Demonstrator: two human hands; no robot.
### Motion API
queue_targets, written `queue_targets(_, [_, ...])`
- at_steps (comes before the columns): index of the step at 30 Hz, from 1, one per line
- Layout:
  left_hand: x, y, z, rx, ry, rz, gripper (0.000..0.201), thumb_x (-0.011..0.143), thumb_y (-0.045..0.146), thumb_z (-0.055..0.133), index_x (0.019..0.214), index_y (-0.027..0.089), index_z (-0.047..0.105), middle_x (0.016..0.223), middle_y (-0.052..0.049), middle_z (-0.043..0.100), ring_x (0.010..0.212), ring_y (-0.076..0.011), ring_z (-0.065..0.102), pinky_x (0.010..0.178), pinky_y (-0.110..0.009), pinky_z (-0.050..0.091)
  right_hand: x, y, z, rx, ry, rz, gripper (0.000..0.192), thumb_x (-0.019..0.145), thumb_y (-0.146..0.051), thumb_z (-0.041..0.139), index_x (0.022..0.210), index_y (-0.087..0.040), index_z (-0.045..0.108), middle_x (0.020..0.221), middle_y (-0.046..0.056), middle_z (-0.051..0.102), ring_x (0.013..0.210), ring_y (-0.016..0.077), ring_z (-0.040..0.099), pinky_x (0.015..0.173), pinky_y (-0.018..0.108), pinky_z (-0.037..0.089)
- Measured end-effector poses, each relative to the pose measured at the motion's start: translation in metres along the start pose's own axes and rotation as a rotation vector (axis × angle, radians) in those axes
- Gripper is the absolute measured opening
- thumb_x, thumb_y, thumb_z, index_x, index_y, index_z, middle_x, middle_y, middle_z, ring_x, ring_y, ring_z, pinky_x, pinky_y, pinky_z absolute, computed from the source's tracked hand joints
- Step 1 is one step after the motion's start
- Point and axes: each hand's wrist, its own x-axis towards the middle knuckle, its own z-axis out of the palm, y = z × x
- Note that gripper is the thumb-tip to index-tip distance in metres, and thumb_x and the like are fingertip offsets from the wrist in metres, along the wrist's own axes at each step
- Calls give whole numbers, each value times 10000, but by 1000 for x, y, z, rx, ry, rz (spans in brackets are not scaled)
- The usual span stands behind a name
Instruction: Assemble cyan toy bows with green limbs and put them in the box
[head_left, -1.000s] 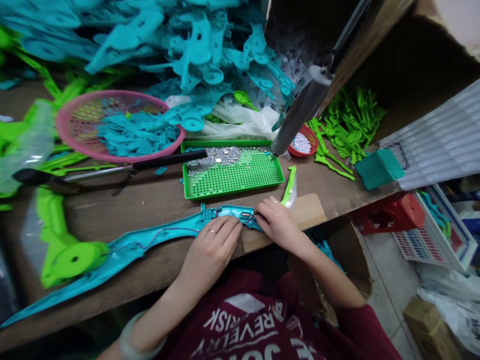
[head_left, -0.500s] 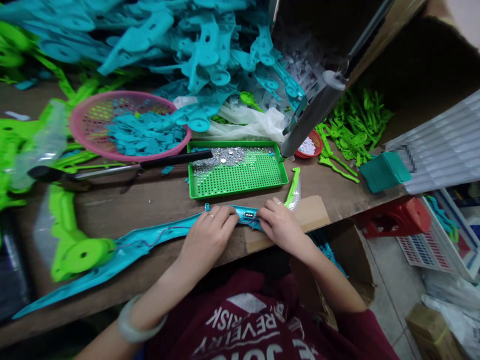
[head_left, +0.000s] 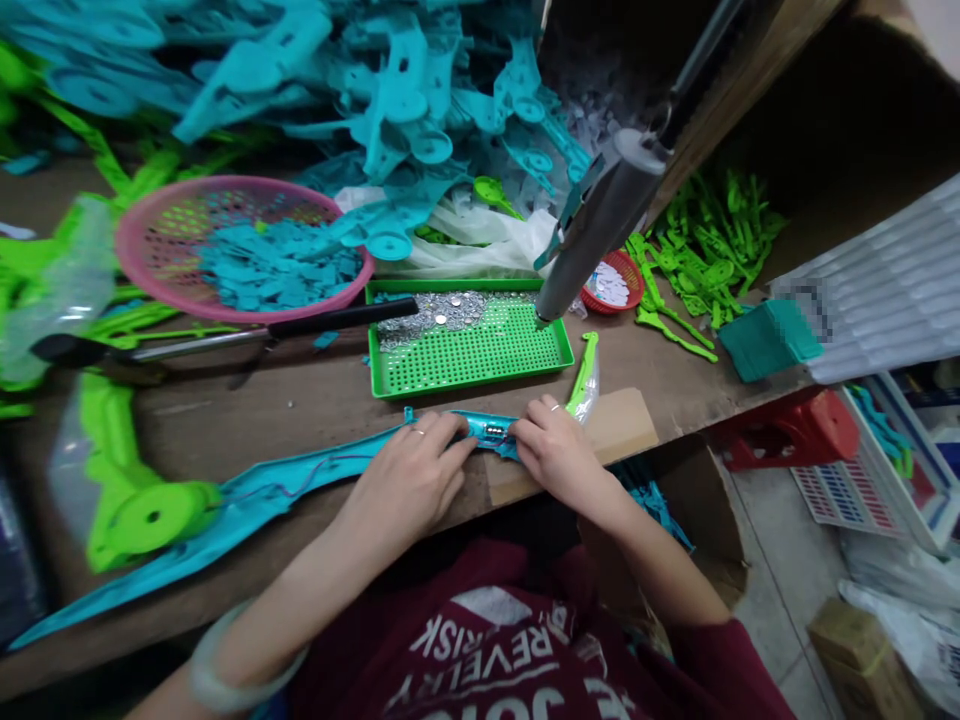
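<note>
A long, curved blue plastic shell lies open side up along the table's front edge, with a thin purple wire running inside it. My left hand grips the shell near its right part, fingers curled over it. At its right end my right hand pinches the shell, its fingertips hidden against the edge. Between the hands a small dark part with shiny metal dots sits in the shell. A green plastic piece with a round disc rests over the shell's left part.
Behind the hands stands a green perforated tray of small metal pieces. A power screwdriver hangs over its right end; a black-handled tool crosses its left. A pink basket holds blue pieces. Cardboard lies at right.
The view has shifted slightly, so the items at left appear further left. The hanging screwdriver has swung a little left. Both hands keep nearly the same hold on the shell.
</note>
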Motion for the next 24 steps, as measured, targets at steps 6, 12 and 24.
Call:
queue_targets(6, [-1,25,15,-49,82,54,251,1003,185,486,1154,110,672,1090,-143,688,945,-263,620,797,-389,523,6,-4,-5,-23,-61,29,153,968,-112,535,876,-179,638,856,83,600,867,246,468,708,347,370])
queue_targets(12, [-3,34,28,-67,55,-55,231,1000,182,502,1135,97,669,1060,-150,680,920,-272,626,765,-393,530,1,0,-3,48,-9,32,189,983,-134,506,890,-176,665,870,86,601,868,241,470,711,356,377])
queue_targets(24, [-2,32,28,-95,30,-67,229,997,146,471,1101,122,673,1016,-127,661,890,-255,612,729,-374,531,-16,-16,15,117,296,195,233,983,-165,510,852,-194,701,941,103,621,927,246,473,843,398,459])
